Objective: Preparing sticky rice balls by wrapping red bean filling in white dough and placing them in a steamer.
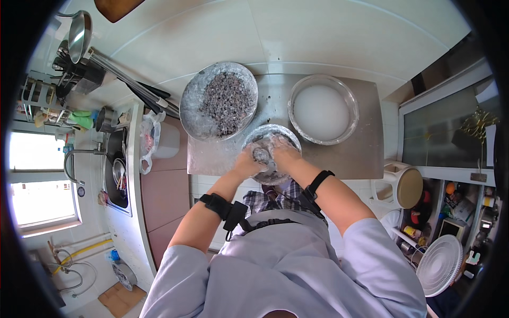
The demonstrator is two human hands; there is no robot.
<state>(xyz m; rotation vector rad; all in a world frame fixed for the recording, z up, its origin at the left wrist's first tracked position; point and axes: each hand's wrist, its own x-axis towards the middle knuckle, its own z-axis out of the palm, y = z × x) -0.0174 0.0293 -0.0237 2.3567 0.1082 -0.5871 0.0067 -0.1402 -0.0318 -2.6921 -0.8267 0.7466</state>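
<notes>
Both my hands are inside a round metal bowl at the front edge of a steel table. My left hand, dusted white, curls around a floury grey lump. Against the bowl's right inner side is my right hand, also coated white; its fingertips are partly hidden, and whether they hold anything cannot be seen. Behind to the left, a wide metal pan holds dark crumbly pieces dusted with white. Behind to the right stands a metal basin of cloudy white liquid.
A tiled wall rises behind the table. Left are a bin with a plastic bag and a sink. A stool stands at the table's right, with a white fan farther right.
</notes>
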